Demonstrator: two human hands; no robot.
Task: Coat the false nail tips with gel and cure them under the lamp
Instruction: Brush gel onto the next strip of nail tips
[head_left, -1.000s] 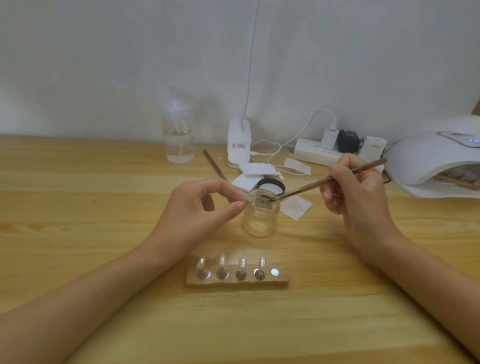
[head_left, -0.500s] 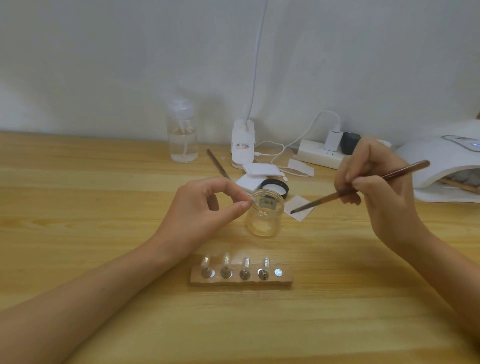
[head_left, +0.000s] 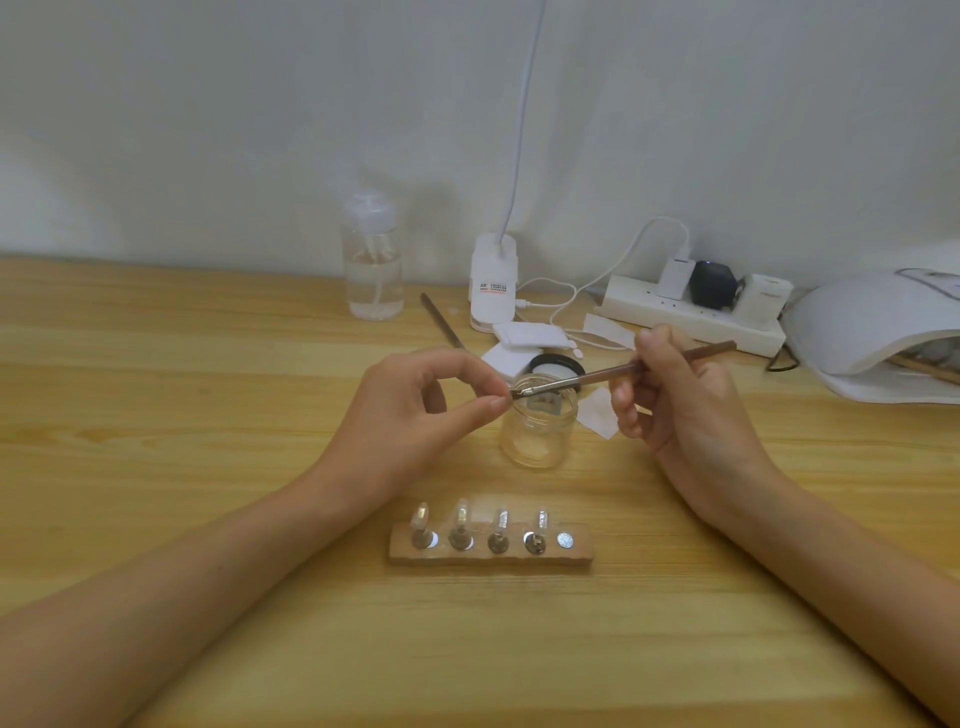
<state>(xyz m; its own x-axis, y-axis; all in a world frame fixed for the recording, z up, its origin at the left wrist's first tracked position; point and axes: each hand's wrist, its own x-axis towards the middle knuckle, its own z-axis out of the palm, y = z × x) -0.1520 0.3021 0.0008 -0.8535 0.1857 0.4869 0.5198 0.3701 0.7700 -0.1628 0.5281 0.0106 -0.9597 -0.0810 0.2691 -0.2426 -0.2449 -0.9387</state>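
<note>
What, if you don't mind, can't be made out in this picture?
Head view:
- The item in the left hand's pinch: too small, covered by fingertips and the brush tip.
- Lamp: cut off by the right edge; its hood hides the inside.
- Tips on the holder: too small to show any gel.

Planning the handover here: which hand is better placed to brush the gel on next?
Right. The right hand grips the brush, its tip at the small piece that the fingers of the left hand pinch above the open glass jar.
</note>
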